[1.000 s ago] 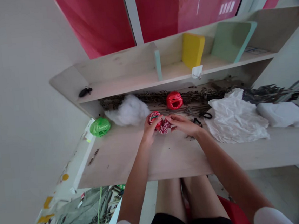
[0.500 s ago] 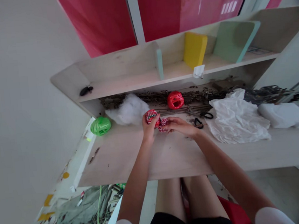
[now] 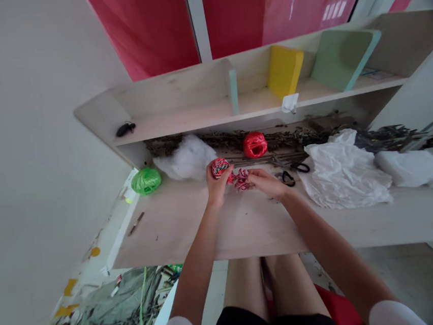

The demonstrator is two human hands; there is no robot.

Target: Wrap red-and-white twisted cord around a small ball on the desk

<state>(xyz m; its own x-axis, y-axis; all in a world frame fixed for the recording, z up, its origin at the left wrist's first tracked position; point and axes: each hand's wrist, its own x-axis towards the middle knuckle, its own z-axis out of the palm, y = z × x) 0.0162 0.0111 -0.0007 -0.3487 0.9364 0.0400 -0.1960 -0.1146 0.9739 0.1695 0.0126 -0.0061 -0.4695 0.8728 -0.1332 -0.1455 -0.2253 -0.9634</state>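
Note:
My left hand [image 3: 216, 185] is closed around a ball of red, white and green twisted cord [image 3: 220, 167], held above the desk. Right beside it, my right hand [image 3: 262, 182] pinches a small bunched coil of red-and-white cord [image 3: 241, 179]. The coil sits close against the ball's right side; whether the two are joined by a strand is too small to tell. Behind my hands stands a ball of red plastic twine [image 3: 255, 145]. To the right of my right hand lie black-handled scissors [image 3: 288, 178], partly hidden by it.
A fluffy white stuffing pile [image 3: 188, 159] and a green twine ball [image 3: 146, 181] lie to the left, with a pen [image 3: 136, 224] nearer. Dry stems [image 3: 291, 139] run along the back under the shelf [image 3: 182, 120]. Crumpled white paper [image 3: 345, 173] lies to the right.
My right hand has shifted slightly right, and the red-and-white coil in its fingers has moved right with it. My left hand keeps its hold on the cord ball.

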